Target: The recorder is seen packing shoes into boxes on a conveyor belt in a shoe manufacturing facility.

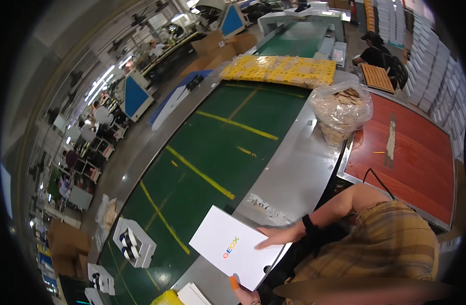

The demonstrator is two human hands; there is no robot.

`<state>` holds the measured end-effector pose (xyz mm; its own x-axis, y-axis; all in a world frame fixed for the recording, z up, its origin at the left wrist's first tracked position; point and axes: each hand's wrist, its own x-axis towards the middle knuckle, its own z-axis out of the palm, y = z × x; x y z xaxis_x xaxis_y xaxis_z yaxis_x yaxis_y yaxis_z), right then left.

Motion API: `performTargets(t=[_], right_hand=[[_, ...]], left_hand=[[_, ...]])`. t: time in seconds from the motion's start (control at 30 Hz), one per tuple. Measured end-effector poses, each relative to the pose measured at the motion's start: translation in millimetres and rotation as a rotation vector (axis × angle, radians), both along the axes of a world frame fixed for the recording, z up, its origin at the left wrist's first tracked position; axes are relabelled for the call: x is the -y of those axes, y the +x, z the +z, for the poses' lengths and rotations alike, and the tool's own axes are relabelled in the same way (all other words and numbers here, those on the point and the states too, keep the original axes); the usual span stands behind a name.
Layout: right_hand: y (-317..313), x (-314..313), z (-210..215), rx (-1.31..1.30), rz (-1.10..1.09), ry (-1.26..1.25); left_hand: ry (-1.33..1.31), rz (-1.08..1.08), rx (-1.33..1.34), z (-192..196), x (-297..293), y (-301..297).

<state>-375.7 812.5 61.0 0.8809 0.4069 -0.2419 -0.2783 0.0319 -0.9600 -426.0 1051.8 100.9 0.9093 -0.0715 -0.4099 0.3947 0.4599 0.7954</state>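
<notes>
A white shoe box (228, 239) with multicoloured print on its top is held at the steel edge of a green conveyor belt. My right hand (278, 236), with a black band at the wrist, grips its right side, thumb lying on the top. At the near corner my left hand (243, 292) holds the box; an orange cover shows on one digit, and its other fingers are hidden underneath. To the left, a grey tray (145, 255) on the belt carries a pair of dark and white shoes (130, 244).
The green belt (192, 147) runs away with yellow tape lines. Another tray (107, 279) with shoes sits near left. A plastic bag of tan pieces (339, 109) stands by a red-brown tabletop (406, 157). Yellow-taped padding (278, 70) crosses the far end. A person (378, 56) is far right.
</notes>
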Motion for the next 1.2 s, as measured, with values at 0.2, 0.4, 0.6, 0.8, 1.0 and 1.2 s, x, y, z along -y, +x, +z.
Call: performTargets(t=[0.2,0.4,0.6,0.8,1.0,1.2], right_hand=[[-50.9,45.1,58.7,-0.447,-0.053,0.306],[-46.7,121.7,82.9,-0.456,-0.37,0.796],[34.9,289.0,181.8,0.208,-0.617,0.882],[107.8,366.5,208.8,0.165,-1.253,0.416],[114.9,227.0,123.4,0.201,0.02,-0.539],[98.9,137.1,33.6,0.359,0.481,-1.254]], left_hand=[[-0.027,-0.254,-0.002,25.3,-10.4,9.0],[-0.218,-0.433,0.279,65.3,17.7,36.2],[0.038,-0.344,0.15,45.2,-6.6,43.3],[0.025,-0.275,0.04,27.6,-20.2,42.8],[0.344,-0.201,-0.06,45.3,-32.1,45.5],[0.697,-0.193,0.153,53.7,-101.5,99.4]])
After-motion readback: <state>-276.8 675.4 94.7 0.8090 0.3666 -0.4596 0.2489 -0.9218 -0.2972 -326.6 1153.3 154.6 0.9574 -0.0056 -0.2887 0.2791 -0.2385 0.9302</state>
